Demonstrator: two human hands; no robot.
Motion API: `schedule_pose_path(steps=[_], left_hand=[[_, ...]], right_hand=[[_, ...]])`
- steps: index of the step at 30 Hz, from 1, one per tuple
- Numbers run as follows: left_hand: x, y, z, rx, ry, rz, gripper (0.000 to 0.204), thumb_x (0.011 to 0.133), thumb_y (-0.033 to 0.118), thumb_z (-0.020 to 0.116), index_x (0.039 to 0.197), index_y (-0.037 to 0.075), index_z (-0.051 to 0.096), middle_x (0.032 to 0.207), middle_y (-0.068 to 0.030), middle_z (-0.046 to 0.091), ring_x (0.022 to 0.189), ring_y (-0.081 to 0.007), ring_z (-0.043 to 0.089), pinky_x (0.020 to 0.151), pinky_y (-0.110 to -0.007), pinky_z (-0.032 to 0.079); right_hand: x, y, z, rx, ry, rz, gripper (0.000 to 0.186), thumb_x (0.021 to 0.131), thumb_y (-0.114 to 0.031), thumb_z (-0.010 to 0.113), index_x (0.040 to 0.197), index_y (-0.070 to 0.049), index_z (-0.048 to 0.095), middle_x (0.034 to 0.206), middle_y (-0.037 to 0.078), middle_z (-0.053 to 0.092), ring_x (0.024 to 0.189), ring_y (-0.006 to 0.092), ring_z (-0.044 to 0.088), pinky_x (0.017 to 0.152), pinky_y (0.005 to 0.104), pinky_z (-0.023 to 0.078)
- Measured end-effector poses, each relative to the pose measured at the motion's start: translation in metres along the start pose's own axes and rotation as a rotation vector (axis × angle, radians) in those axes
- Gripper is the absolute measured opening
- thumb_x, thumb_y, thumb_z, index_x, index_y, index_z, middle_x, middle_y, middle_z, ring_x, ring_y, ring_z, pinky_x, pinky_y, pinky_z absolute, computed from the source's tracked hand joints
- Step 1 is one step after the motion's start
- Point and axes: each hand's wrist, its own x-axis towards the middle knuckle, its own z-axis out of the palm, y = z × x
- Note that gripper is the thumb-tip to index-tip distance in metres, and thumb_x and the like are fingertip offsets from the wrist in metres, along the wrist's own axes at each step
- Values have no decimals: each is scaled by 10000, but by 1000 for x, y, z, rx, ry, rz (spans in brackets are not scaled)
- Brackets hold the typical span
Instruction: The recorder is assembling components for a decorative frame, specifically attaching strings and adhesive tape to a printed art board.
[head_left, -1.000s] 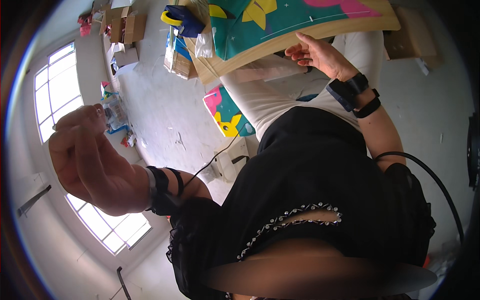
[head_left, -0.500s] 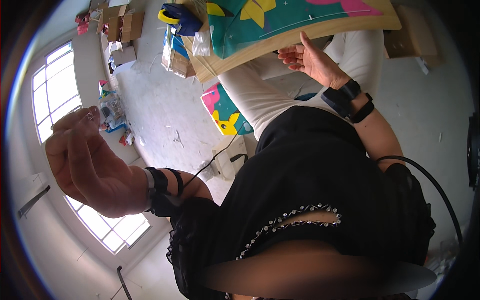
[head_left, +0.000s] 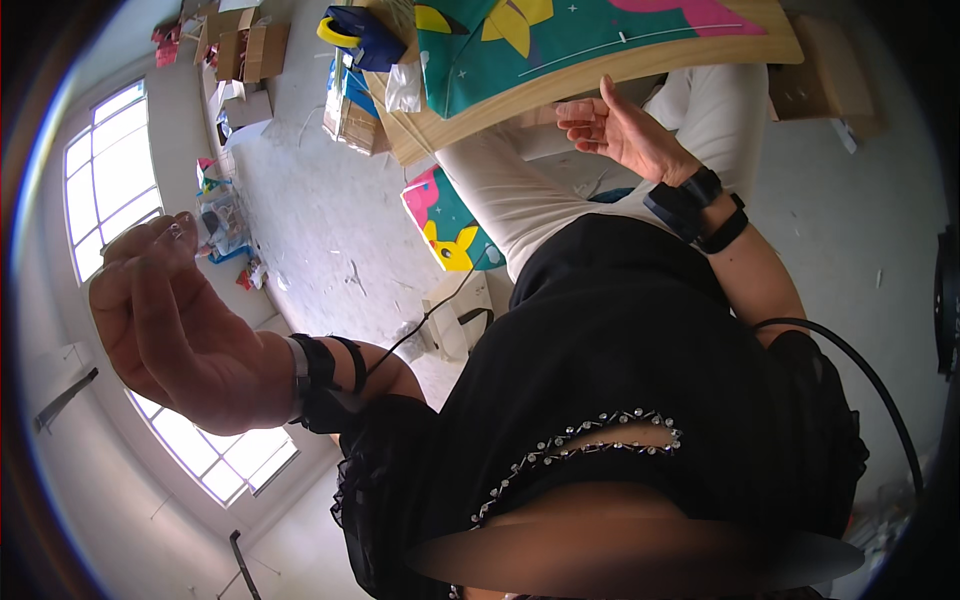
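My left hand [head_left: 185, 330] is raised at the left, away from the table, with its fingers curled and the tips brought together. Something small and shiny shows at those fingertips, but I cannot make out what it is. Palm turned inward and thumb up, my right hand [head_left: 630, 135] is open and holds nothing. It hovers just off the near edge of the wooden table [head_left: 600, 88]. On that table lies a teal printed sheet [head_left: 585, 35] with yellow and pink shapes. A thin white line or strip [head_left: 575, 57] runs along the sheet near its lower edge.
A blue and yellow object [head_left: 362, 38] and a white plastic piece [head_left: 404, 88] sit at the table's left. Below hangs or lies another printed piece [head_left: 455, 225]. Cardboard boxes [head_left: 250, 52] stand far left; a brown box [head_left: 830, 75] is at right. A black cable [head_left: 860, 350] runs beside my right arm.
My right hand has dropped very slightly away from the table edge. My left hand keeps nearly the same place and pose.
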Motion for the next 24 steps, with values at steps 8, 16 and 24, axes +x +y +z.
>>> schedule_pose_path(steps=[8,16,24], left_hand=[[-2,2,-1,12,21,5,189,935,43,519,985,-33,685,997,-196,718,951,-273,727,844,-332,607],[-2,0,5,0,68,-5,192,933,39,512,972,-35,684,955,-186,707,921,-269,718,812,-328,598],[-1,-5,6,59,69,3,206,931,53,505,942,-33,692,923,-171,700,904,-266,712,796,-328,592]], right_hand=[[-1,2,2,-11,76,-61,677,1011,-639,503,1295,-39,634,1184,50,677,1067,140,637,998,334,510],[-1,-1,-1,100,20,-86,647,1014,-633,503,1264,-54,645,1181,48,678,1067,139,637,996,339,511],[-3,3,0,-29,38,-94,441,992,-486,660,1211,-104,685,1130,-9,680,1032,99,631,987,300,505]])
